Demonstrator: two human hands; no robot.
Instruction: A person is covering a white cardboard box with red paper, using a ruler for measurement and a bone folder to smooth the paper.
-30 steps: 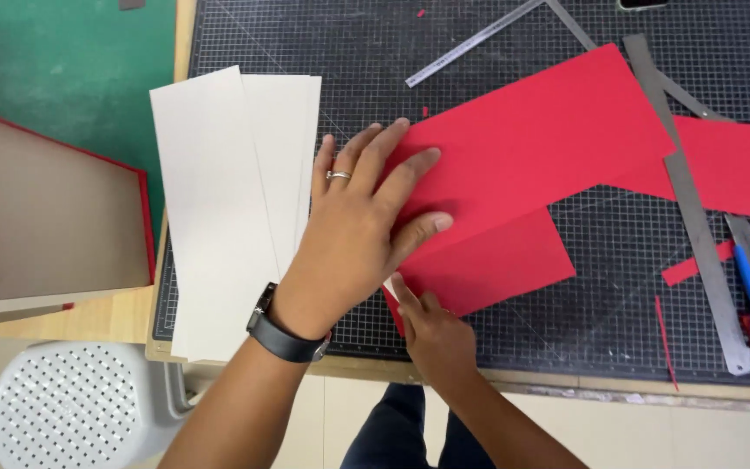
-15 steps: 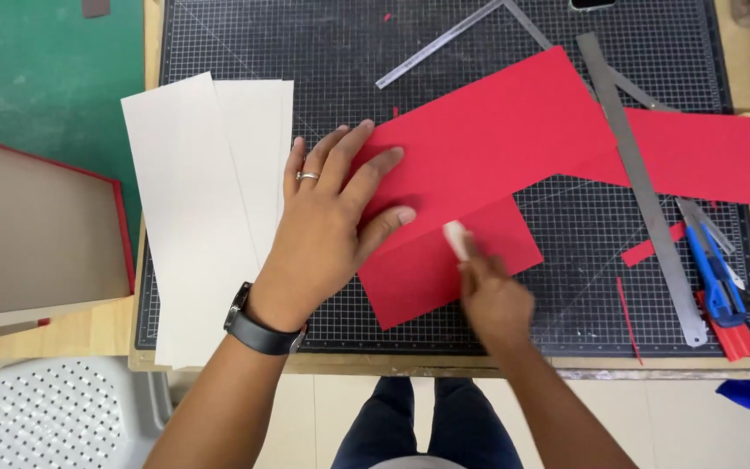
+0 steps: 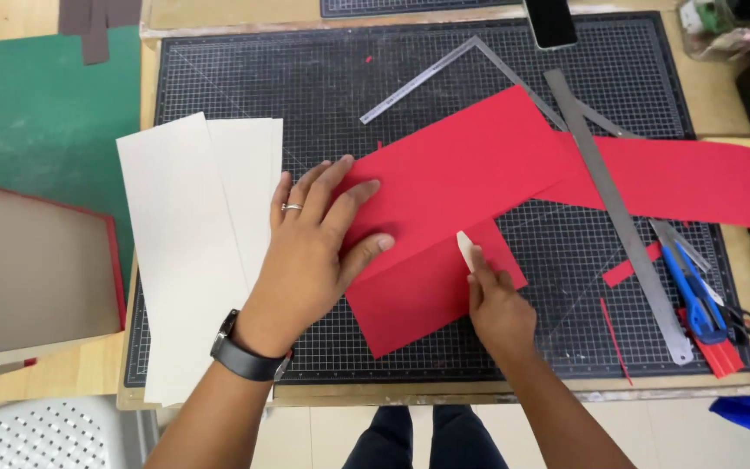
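Black gridded cutting mat (image 3: 323, 78) across most of the bench; green mat (image 3: 36, 130) off at 9 o'clock, corner of a red-edged grey board tray (image 3: 19, 269) below it.

Stack of pale grey card sheets (image 3: 193, 252) on the mat's left part, long edges running roughly 12 to 6.

Folded red paper sheet (image 3: 462, 174) at mat centre, fold line slanting from 8 toward 2 o'clock; lower flap reaching toward 6. Long red paper strip (image 3: 696, 178) trailing off to 3 o'clock, partly under the steel ruler.

Left hand (image 3: 314, 252) flat, fingers spread wide, pressing the sheet's left end down; heel over the card stack, ring on one finger, black wristwatch (image 3: 245, 356) on the wrist. Nothing grasped.

Right hand (image 3: 496, 304) curled closed round a small white bone folder (image 3: 464, 247), its tip on the fold line, just right of the left thumb.

Long steel ruler (image 3: 618, 217) lying diagonally at 3 o'clock, crossing the strip; steel set square (image 3: 470, 61) at 12 to 1, one leg hidden beneath the red sheet.

Blue-handled scissors (image 3: 692, 295) at 4 o'clock by the ruler's lower end; red offcut (image 3: 631, 265) between ruler and sheet. Dark phone (image 3: 550, 22) at 12 o'clock, cut off by the frame.
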